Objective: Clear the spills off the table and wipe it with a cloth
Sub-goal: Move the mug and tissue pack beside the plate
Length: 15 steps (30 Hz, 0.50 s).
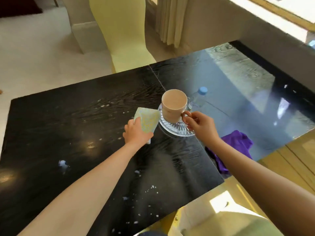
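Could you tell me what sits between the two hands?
In the head view, the cup on its glass saucer sits between the left hand and the right hand.

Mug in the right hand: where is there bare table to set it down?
The far right stretch of table, beyond the water bottle, is bare. The far left, beyond the left hand and its cloth, is open but flecked with spills. Crowded: around the glass saucer under the mug, and the purple cloth near the right hand.

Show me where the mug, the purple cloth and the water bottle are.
mug [172, 109]: head view, on its outer side wall.
purple cloth [237, 142]: head view, on the bunched top fold.
water bottle [202, 90]: head view, on its blue cap.
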Each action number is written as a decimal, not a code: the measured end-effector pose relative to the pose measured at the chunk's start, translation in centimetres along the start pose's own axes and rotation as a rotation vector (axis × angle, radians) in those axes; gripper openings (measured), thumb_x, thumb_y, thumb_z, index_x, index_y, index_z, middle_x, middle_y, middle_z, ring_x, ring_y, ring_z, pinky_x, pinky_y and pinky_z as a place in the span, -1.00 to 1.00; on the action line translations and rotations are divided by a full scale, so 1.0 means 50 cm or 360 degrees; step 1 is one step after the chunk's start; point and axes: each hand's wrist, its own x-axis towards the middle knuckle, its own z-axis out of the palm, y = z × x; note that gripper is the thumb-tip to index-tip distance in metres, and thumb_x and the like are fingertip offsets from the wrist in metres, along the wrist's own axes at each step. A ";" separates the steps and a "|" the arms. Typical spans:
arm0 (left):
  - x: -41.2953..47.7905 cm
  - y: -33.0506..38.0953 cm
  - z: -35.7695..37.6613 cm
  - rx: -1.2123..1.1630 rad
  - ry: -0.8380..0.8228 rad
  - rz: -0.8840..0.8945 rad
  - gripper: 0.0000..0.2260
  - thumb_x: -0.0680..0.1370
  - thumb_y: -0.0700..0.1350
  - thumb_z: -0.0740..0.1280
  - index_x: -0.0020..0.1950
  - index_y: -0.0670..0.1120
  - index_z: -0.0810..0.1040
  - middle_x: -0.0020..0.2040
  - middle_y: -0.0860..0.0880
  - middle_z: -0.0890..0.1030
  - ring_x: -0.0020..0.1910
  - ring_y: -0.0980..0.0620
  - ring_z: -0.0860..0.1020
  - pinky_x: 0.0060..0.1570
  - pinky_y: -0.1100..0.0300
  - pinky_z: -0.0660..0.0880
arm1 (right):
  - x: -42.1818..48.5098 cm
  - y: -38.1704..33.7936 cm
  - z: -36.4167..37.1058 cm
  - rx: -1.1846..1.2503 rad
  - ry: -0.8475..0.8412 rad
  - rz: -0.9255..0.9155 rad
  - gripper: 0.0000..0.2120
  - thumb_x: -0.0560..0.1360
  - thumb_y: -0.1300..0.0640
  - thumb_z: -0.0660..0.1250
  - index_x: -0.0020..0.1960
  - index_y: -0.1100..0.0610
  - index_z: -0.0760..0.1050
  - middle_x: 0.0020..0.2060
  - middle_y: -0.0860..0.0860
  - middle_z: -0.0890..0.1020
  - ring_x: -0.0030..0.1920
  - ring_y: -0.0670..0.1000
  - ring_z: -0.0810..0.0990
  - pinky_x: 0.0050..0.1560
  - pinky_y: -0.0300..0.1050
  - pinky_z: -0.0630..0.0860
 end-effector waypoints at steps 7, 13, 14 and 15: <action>-0.005 0.039 0.080 0.0076 -0.0119 -0.0029 -0.32 0.32 0.11 0.43 0.35 -0.04 0.27 0.31 -0.11 0.34 0.27 -0.18 0.30 0.12 -0.11 0.34 | -0.078 0.087 -0.046 0.0039 -0.0038 0.0074 -0.80 0.54 0.15 0.32 -0.09 0.31 0.55 -0.26 0.21 0.63 -0.36 -0.10 0.57 -0.33 -0.40 0.50; 0.016 0.064 0.122 0.0161 -0.0142 0.0018 -0.32 0.32 0.10 0.43 0.36 -0.04 0.26 0.32 -0.12 0.32 0.26 -0.19 0.30 0.12 -0.10 0.33 | -0.132 0.156 -0.036 -0.0048 0.0032 0.0114 -0.75 0.54 0.11 0.32 -0.14 0.31 0.53 -0.31 0.19 0.63 -0.34 -0.04 0.62 -0.28 -0.23 0.58; 0.020 0.071 0.128 0.0166 -0.0137 0.0024 -0.32 0.32 0.11 0.43 0.35 -0.05 0.26 0.33 -0.12 0.32 0.27 -0.19 0.30 0.12 -0.11 0.33 | -0.139 0.167 -0.034 -0.0042 0.0052 0.0129 -0.76 0.53 0.11 0.32 -0.15 0.29 0.54 -0.31 0.16 0.63 -0.33 -0.02 0.62 -0.24 -0.09 0.61; 0.024 0.080 0.133 0.0166 -0.0128 0.0033 -0.32 0.32 0.10 0.43 0.35 -0.05 0.27 0.33 -0.12 0.32 0.27 -0.19 0.30 0.12 -0.11 0.33 | -0.145 0.177 -0.032 -0.0025 0.0076 0.0146 -0.78 0.53 0.11 0.32 -0.15 0.27 0.54 -0.32 0.12 0.63 -0.32 -0.01 0.62 -0.22 0.01 0.61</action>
